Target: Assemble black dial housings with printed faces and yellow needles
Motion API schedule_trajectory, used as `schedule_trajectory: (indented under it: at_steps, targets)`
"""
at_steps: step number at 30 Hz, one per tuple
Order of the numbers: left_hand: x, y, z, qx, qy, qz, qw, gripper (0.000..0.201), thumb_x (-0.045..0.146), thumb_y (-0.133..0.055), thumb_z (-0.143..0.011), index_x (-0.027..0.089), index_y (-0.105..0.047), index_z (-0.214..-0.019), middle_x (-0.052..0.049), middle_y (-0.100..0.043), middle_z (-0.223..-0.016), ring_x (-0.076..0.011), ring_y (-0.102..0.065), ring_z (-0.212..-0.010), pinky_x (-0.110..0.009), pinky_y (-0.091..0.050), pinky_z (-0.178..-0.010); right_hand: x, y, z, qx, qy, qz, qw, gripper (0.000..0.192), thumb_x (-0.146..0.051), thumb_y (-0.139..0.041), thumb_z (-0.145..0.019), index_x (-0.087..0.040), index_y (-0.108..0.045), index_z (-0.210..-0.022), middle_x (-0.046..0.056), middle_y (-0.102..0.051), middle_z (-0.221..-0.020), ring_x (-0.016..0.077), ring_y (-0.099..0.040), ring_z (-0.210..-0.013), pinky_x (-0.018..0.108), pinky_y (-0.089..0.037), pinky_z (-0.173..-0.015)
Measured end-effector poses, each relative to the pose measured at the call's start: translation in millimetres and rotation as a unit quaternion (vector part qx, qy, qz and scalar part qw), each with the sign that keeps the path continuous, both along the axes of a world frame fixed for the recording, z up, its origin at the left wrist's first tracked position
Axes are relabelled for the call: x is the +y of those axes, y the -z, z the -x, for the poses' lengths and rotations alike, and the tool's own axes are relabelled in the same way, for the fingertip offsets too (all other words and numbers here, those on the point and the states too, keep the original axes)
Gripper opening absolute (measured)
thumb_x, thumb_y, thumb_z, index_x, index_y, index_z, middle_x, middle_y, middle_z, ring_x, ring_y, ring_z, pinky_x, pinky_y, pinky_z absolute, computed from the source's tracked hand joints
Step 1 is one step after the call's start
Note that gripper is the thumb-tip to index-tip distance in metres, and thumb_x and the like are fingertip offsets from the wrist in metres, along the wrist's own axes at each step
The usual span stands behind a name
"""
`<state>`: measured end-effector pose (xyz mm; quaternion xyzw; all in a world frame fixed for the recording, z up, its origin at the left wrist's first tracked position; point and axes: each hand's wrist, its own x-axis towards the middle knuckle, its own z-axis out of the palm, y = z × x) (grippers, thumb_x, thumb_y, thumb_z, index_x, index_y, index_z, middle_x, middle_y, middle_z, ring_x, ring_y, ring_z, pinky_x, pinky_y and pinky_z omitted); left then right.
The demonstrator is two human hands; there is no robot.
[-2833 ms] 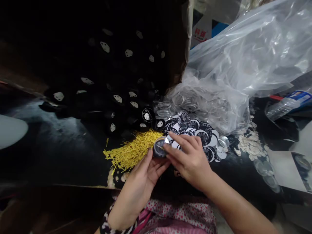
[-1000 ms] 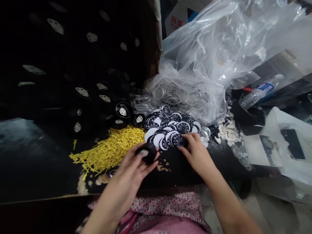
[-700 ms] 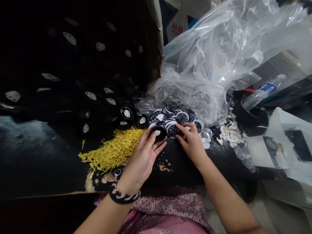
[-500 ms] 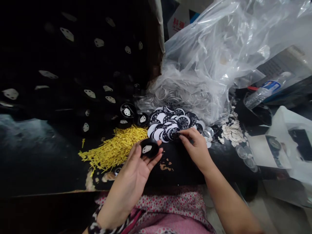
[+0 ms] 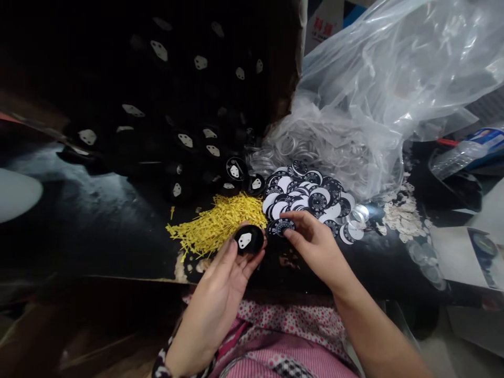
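A round black case (image 5: 255, 238) with a white insert (image 5: 244, 241) is held above the worktop (image 5: 102, 236), near its front edge, by the left hand (image 5: 230, 278): that grip curls round it, thumb at the rim, fingers beneath. Just to its right, a black dial (image 5: 282, 227) with white markings is in the right hand (image 5: 319, 244), whose grip is pinched narrow, thumb and forefinger on the dial's edge. Farther from the front edge lies a heap of dials (image 5: 305, 197), yellow slivers (image 5: 222, 221) to its left, a clear plastic bag (image 5: 354, 126) behind it
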<state>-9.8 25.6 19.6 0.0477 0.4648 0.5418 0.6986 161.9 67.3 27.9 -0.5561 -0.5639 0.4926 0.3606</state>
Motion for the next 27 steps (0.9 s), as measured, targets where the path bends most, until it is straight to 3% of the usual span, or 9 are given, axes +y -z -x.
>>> schedule_trajectory:
  at_steps: [5, 8, 12, 14, 16, 18, 22, 27]
  targets:
    - [-1, 4.1, 0, -0.006, 0.004, -0.002, 1.0, 0.035, 0.039, -0.063, -0.089, 0.015, -0.068, -0.113, -0.015, -0.071, -0.12, -0.0271, -0.066, -0.113, -0.04, -0.052, -0.1, 5, 0.8, -21, -0.149, 0.08, -0.042, 0.985, 0.015, -0.034, -0.061, -0.088, -0.021, -0.066, -0.094, -0.002, -0.064, -0.071, 0.0161, -0.059, -0.067, 0.031, -0.047, -0.068]
    - [-2, 5.6, -3, -0.021, 0.022, 0.004, 1.0, 0.035, 0.04, -0.063, -0.089, 0.015, -0.069, -0.112, -0.015, -0.071, -0.12, -0.0267, -0.066, -0.112, -0.04, -0.051, -0.1, 10, 2.3, -36, -0.219, 0.107, -0.078, 0.967, 0.017, -0.033, -0.058, -0.091, -0.025, -0.07, -0.099, 0.002, -0.072, -0.087, 0.0201, -0.064, -0.082, 0.038, -0.048, -0.081]
    - [-6, 3.5, -9, -0.047, 0.021, -0.002, 0.999, 0.036, 0.046, -0.062, -0.088, 0.015, -0.073, -0.104, -0.014, -0.074, -0.113, -0.0245, -0.069, -0.105, -0.033, -0.057, -0.089, 8, -3.8, -34, -0.205, 0.149, -0.187, 0.949, 0.013, -0.029, -0.061, -0.09, -0.025, -0.072, -0.094, 0.005, -0.068, -0.107, 0.0221, -0.062, -0.104, 0.042, -0.045, -0.097]
    - [-6, 1.5, -11, -0.069, 0.031, -0.012, 0.997, 0.037, 0.048, -0.063, -0.086, 0.017, -0.075, -0.101, -0.012, -0.076, -0.107, -0.0236, -0.07, -0.1, -0.031, -0.059, -0.084, 3, -8.0, -23, -0.152, 0.126, -0.157, 0.968, 0.012, -0.029, -0.06, -0.089, -0.023, -0.07, -0.09, 0.004, -0.069, -0.096, 0.0205, -0.064, -0.094, 0.037, -0.05, -0.088]
    - [-3, -0.2, -11, -0.083, 0.034, -0.016, 0.996, 0.036, 0.049, -0.063, -0.087, 0.019, -0.075, -0.102, -0.01, -0.076, -0.106, -0.0214, -0.071, -0.094, -0.03, -0.06, -0.081, -1, -10.8, -10, -0.076, 0.073, -0.075, 0.992, 0.012, -0.029, -0.059, -0.089, -0.022, -0.068, -0.09, 0.002, -0.07, -0.084, 0.0176, -0.065, -0.078, 0.032, -0.053, -0.073]
    - [2, -1.0, -10, -0.067, 0.007, -0.018, 0.998, 0.035, 0.048, -0.06, -0.089, 0.021, -0.073, -0.107, -0.009, -0.074, -0.112, -0.0191, -0.071, -0.095, -0.028, -0.059, -0.082, -3, -12.1, -1, -0.024, 0.043, -0.022, 0.999, 0.015, -0.029, -0.059, -0.088, -0.021, -0.068, -0.097, 0.001, -0.07, -0.082, 0.016, -0.064, -0.072, 0.029, -0.052, -0.065]
    - [7, -1.8, -10, 0.005, -0.046, -0.018, 0.999, 0.03, 0.039, -0.061, -0.091, 0.019, -0.071, -0.11, -0.01, -0.07, -0.122, -0.0225, -0.064, -0.114, -0.032, -0.055, -0.095, -3, -14.8, 4, -0.061, 0.056, -0.048, 0.995, 0.019, -0.026, -0.058, -0.088, -0.022, -0.07, -0.103, 0.003, -0.071, -0.091, 0.0169, -0.065, -0.083, 0.031, -0.052, -0.075]
    - [-5, 0.0, -20, 0.019, -0.002, -0.01, 1.0, 0.028, 0.035, -0.071, -0.083, 0.027, -0.073, -0.11, -0.004, -0.066, -0.13, -0.0257, -0.058, -0.125, -0.036, -0.052, -0.101, -6, -19.8, 20, -0.093, 0.047, -0.086, 0.991, 0.008, -0.021, -0.059, -0.087, -0.022, -0.065, -0.092, 0.001, -0.07, -0.085, 0.0157, -0.064, -0.077, 0.03, -0.051, -0.072]
